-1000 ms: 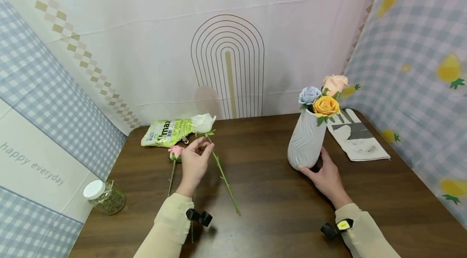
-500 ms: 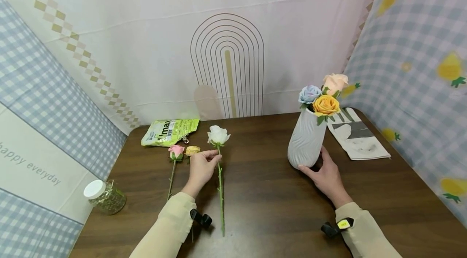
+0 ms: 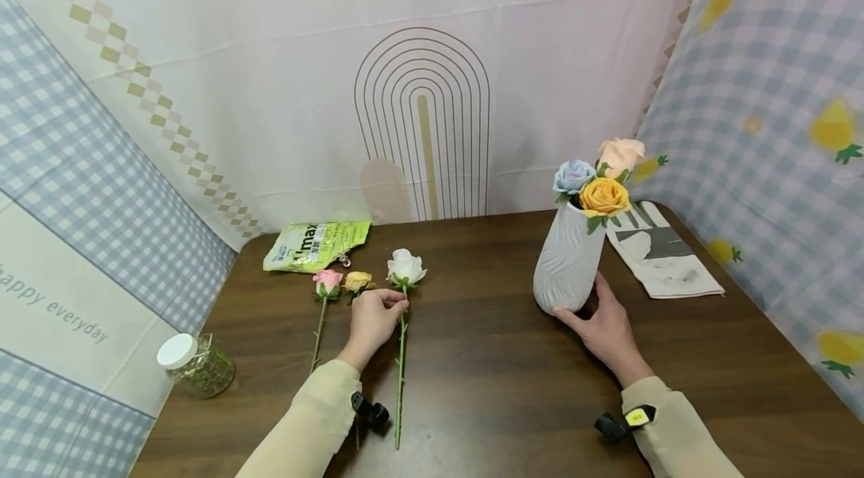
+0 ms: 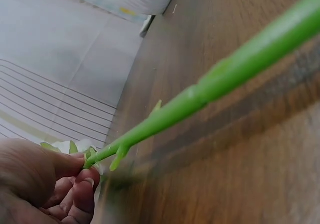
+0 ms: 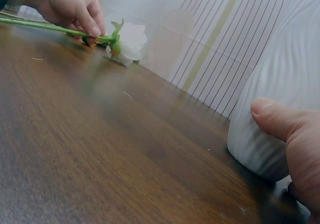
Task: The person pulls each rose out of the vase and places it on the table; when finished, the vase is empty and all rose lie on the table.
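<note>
My left hand (image 3: 373, 322) pinches the stem of a white rose (image 3: 406, 268) just under its bloom. In the left wrist view the rose's green stem (image 4: 175, 111) runs from the fingertips up to the right, close over the wood. My right hand (image 3: 610, 333) grips the lower part of a white ribbed vase (image 3: 568, 260), its thumb across the near side; the fingers behind are mostly hidden. The vase leans a little to the right. In it stand a yellow rose (image 3: 604, 196), a blue rose (image 3: 574, 176) and a peach rose (image 3: 621, 155).
Left of my left hand lie a pink rose (image 3: 328, 282) and a pale yellow rose (image 3: 358, 281), partly covered by the arm. Behind them is a green packet (image 3: 316, 245). A lidded jar (image 3: 199, 367) stands at the left edge, a folded cloth (image 3: 668, 253) lies behind the vase.
My left hand has brought the white rose rightward from near the packet, then lowered it toward the table, its stem now pointing toward me. The right hand and vase have stayed in place.
</note>
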`<control>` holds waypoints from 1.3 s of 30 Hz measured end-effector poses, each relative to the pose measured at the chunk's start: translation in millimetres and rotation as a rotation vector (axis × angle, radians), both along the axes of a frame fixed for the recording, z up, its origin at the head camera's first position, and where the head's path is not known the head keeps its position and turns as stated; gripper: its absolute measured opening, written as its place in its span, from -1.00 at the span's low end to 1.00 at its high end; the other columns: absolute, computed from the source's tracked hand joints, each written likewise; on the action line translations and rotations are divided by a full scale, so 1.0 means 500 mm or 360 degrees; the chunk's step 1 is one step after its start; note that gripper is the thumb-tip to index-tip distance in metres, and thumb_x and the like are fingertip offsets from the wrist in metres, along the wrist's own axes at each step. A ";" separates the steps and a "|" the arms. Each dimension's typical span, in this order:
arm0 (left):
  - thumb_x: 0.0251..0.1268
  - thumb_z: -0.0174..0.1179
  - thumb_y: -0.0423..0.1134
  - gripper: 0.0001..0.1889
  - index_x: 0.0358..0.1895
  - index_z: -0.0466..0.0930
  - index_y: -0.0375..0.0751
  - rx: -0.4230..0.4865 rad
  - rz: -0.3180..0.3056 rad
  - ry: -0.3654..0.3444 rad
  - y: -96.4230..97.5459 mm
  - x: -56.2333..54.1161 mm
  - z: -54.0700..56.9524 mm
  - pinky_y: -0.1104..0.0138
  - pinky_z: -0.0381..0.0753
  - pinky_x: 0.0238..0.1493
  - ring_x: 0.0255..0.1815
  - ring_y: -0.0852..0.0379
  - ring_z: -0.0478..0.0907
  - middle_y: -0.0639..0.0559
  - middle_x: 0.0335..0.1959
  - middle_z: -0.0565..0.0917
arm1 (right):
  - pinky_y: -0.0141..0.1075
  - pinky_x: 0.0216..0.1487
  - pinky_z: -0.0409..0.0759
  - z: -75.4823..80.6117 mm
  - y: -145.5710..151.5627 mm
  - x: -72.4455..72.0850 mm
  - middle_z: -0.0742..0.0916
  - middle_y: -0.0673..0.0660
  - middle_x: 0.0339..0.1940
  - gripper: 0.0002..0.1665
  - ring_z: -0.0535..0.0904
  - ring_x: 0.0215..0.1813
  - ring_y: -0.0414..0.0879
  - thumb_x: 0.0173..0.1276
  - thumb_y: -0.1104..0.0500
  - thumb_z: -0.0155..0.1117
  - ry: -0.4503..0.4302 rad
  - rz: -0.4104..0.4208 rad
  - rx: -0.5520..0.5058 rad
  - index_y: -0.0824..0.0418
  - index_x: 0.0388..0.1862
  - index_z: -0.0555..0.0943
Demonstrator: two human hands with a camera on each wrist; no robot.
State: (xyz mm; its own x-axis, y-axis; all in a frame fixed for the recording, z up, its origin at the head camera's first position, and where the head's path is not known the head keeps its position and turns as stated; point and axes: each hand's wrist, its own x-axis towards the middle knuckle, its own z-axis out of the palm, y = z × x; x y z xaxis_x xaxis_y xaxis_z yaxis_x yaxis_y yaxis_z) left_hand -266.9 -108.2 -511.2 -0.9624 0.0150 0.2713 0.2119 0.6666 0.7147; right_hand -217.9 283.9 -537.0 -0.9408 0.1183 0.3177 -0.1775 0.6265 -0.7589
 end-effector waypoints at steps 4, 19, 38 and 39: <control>0.09 0.41 -0.29 -0.95 -0.38 0.78 -0.18 -0.0007 0.0013 -0.0005 0.001 0.001 -0.003 0.36 0.54 -0.55 -0.61 0.31 0.57 0.12 -0.58 0.70 | 0.16 0.12 0.43 -0.003 0.001 -0.001 0.42 0.35 0.33 0.20 0.38 0.30 0.26 0.07 -0.16 0.50 -0.0001 -0.0004 0.0003 0.17 0.52 0.05; 0.10 0.41 -0.31 -0.96 -0.39 0.76 -0.19 0.0093 0.0030 -0.0096 -0.005 0.010 -0.009 0.38 0.51 -0.64 -0.72 0.29 0.53 0.17 -0.68 0.64 | 0.10 0.06 0.49 0.001 0.000 0.000 0.45 0.33 0.30 0.16 0.45 0.24 0.22 0.09 -0.15 0.49 0.0001 0.0006 -0.0002 0.18 0.51 0.07; 0.10 0.41 -0.31 -0.95 -0.39 0.76 -0.20 0.0126 -0.0030 -0.0146 -0.011 0.011 -0.015 0.36 0.55 -0.62 -0.70 0.27 0.55 0.17 -0.68 0.64 | 0.11 0.07 0.48 0.003 -0.001 0.001 0.46 0.32 0.29 0.16 0.44 0.24 0.21 0.08 -0.16 0.50 0.0002 -0.0001 -0.0004 0.18 0.50 0.09; 0.11 0.41 -0.30 -0.95 -0.39 0.76 -0.19 0.0114 -0.0038 -0.0142 -0.012 0.011 -0.015 0.36 0.55 -0.62 -0.70 0.27 0.55 0.17 -0.68 0.63 | 0.11 0.07 0.48 0.003 -0.001 0.001 0.45 0.32 0.29 0.16 0.44 0.24 0.21 0.08 -0.16 0.50 0.0001 0.0000 -0.0005 0.18 0.50 0.08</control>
State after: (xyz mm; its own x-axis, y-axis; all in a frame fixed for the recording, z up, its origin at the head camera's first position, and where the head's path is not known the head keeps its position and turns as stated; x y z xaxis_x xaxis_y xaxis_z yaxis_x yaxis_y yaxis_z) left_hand -261.4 -114.3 -518.8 -0.9823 0.0220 0.1859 0.1607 0.6087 0.7769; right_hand -217.2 283.3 -535.7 -0.9405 0.1190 0.3182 -0.1784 0.6242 -0.7606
